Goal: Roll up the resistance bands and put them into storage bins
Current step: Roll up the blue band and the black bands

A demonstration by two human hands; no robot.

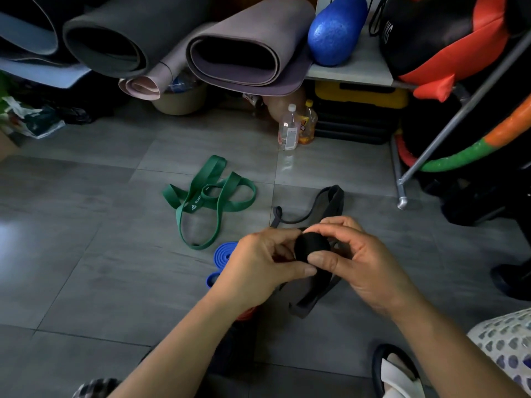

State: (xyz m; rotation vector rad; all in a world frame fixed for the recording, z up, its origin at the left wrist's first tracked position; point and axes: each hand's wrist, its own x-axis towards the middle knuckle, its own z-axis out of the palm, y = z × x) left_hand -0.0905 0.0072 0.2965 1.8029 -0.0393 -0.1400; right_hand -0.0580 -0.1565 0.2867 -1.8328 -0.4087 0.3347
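Observation:
A black resistance band (311, 245) is partly wound into a tight roll held above the floor between both hands. My left hand (261, 268) pinches the roll from the left, and my right hand (356, 262) curls round it from the right, thumb on its front. The band's loose tail (330, 202) trails onto the tiles behind and hangs below the hands. A green band (207, 202) lies unrolled in loops on the floor to the left. A blue band (222, 255), partly coiled, lies just left of my left hand. Something red (247, 313) shows under my left wrist.
Rolled yoga mats (244, 56) and a blue foam roller (336, 30) fill the shelf behind. Two plastic bottles (288, 129) stand on the floor. A metal rack leg (402, 196) and punching gear sit at right. A white perforated basket (508, 343) is at lower right.

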